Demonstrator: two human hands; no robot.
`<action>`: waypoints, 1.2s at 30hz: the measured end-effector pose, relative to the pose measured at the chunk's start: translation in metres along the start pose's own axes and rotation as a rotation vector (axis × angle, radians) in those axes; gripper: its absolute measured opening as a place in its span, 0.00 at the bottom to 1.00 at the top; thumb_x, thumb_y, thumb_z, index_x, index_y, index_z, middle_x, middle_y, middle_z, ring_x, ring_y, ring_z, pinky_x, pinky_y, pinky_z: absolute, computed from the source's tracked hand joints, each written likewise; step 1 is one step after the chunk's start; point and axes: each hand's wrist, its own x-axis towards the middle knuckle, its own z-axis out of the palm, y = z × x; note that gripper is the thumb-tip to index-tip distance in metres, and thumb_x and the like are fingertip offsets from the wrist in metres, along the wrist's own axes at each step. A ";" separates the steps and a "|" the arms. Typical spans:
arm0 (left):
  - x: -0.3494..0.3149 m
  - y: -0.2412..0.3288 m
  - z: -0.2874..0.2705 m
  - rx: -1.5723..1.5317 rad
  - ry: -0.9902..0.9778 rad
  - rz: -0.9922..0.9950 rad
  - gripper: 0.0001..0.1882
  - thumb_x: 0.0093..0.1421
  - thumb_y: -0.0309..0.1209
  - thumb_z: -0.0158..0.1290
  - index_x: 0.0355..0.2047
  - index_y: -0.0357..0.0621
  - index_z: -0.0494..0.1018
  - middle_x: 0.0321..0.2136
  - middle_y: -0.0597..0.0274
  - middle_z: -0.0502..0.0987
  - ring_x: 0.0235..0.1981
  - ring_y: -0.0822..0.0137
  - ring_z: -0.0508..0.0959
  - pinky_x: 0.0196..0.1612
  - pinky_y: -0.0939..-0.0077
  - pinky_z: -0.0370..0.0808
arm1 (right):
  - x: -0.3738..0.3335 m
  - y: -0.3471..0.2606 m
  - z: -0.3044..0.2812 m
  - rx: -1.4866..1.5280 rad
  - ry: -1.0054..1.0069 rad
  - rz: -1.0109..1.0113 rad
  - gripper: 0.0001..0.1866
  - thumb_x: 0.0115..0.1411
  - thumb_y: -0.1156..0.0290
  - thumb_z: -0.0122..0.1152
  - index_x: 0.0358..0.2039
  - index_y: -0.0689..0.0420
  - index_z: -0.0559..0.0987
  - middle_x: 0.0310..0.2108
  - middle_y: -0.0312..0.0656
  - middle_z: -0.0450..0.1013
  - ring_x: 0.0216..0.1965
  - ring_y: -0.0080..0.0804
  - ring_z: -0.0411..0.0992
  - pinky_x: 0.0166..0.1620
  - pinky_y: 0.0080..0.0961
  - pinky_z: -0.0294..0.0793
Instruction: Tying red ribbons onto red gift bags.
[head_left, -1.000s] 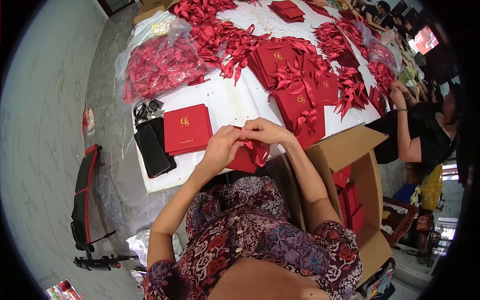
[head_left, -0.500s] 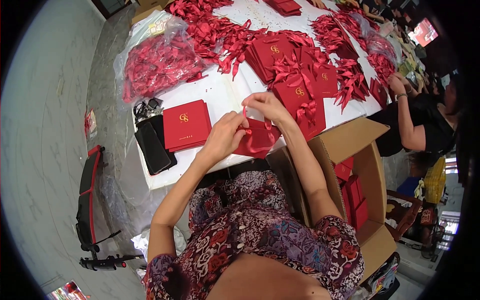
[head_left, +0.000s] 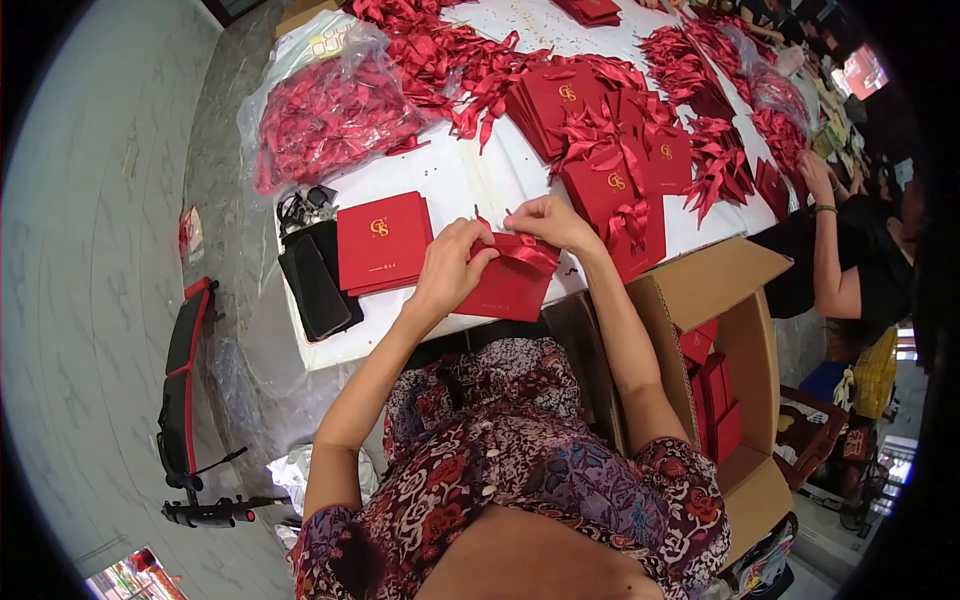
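A flat red paper gift bag (head_left: 500,296) lies at the table's near edge, in front of me. A shiny red ribbon (head_left: 532,256) crosses its upper edge. My left hand (head_left: 452,265) is closed on the ribbon at the bag's upper left corner, a dark tip sticking up above the fingers. My right hand (head_left: 556,224) pinches the ribbon's other end just above the bag; the fingertips partly hide it. Left of my hands sits a neat stack of red bags (head_left: 382,240) with gold lettering.
Black phone-like cases (head_left: 318,285) and keys lie at the table's left edge. A clear plastic sack of red ribbons (head_left: 325,130) stands behind them. More ribboned bags (head_left: 610,190) pile up right. An open cardboard box (head_left: 752,375) holds red bags. Another person (head_left: 835,250) works at far right.
The ribbon has gone from an upright loop between my hands to lying across the bag's upper edge. My right hand has come lower, and the bag's front shows more.
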 end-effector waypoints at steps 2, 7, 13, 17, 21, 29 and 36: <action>0.003 -0.001 0.000 -0.022 0.014 0.009 0.09 0.56 0.30 0.63 0.31 0.38 0.75 0.29 0.56 0.74 0.24 0.62 0.73 0.29 0.69 0.71 | 0.001 0.000 0.005 0.103 0.033 0.018 0.10 0.61 0.68 0.68 0.29 0.63 0.83 0.22 0.28 0.74 0.23 0.14 0.66 0.27 0.15 0.66; 0.026 -0.027 0.007 0.257 0.018 -0.133 0.22 0.63 0.46 0.55 0.29 0.35 0.78 0.27 0.47 0.79 0.29 0.45 0.77 0.35 0.53 0.73 | 0.002 0.008 0.008 0.165 0.164 0.053 0.11 0.62 0.66 0.66 0.32 0.62 0.82 0.22 0.29 0.74 0.22 0.13 0.66 0.26 0.13 0.63; 0.060 -0.045 0.036 0.497 -0.396 -0.445 0.20 0.62 0.45 0.56 0.31 0.36 0.80 0.27 0.47 0.82 0.29 0.49 0.82 0.37 0.60 0.77 | 0.006 0.021 0.014 0.138 0.280 0.028 0.11 0.61 0.66 0.66 0.32 0.62 0.82 0.20 0.31 0.75 0.20 0.14 0.67 0.23 0.15 0.64; 0.058 -0.076 0.044 -0.087 -0.347 -0.532 0.18 0.63 0.42 0.53 0.36 0.37 0.82 0.25 0.51 0.83 0.29 0.65 0.84 0.37 0.70 0.77 | 0.011 0.019 0.021 0.143 0.240 0.036 0.09 0.64 0.67 0.63 0.33 0.59 0.82 0.21 0.29 0.73 0.20 0.12 0.66 0.23 0.12 0.62; 0.055 -0.061 0.054 -0.157 -0.268 -0.522 0.16 0.64 0.38 0.51 0.35 0.37 0.81 0.27 0.50 0.83 0.31 0.60 0.84 0.38 0.67 0.78 | 0.014 0.030 0.017 0.167 0.295 0.007 0.12 0.61 0.65 0.67 0.33 0.64 0.84 0.21 0.32 0.76 0.21 0.16 0.69 0.26 0.17 0.67; 0.057 -0.055 0.058 0.091 -0.220 -0.287 0.18 0.66 0.38 0.48 0.41 0.35 0.78 0.31 0.43 0.82 0.35 0.52 0.83 0.40 0.62 0.76 | 0.019 0.013 0.032 0.073 0.385 -0.228 0.13 0.60 0.65 0.68 0.39 0.63 0.85 0.27 0.38 0.80 0.29 0.19 0.75 0.33 0.17 0.73; 0.057 -0.022 0.006 -0.130 -0.237 -0.402 0.22 0.65 0.43 0.56 0.50 0.37 0.75 0.34 0.54 0.83 0.33 0.66 0.80 0.39 0.72 0.75 | -0.001 -0.019 0.005 0.319 0.644 -0.286 0.10 0.62 0.68 0.66 0.34 0.63 0.84 0.24 0.29 0.75 0.25 0.13 0.68 0.29 0.14 0.66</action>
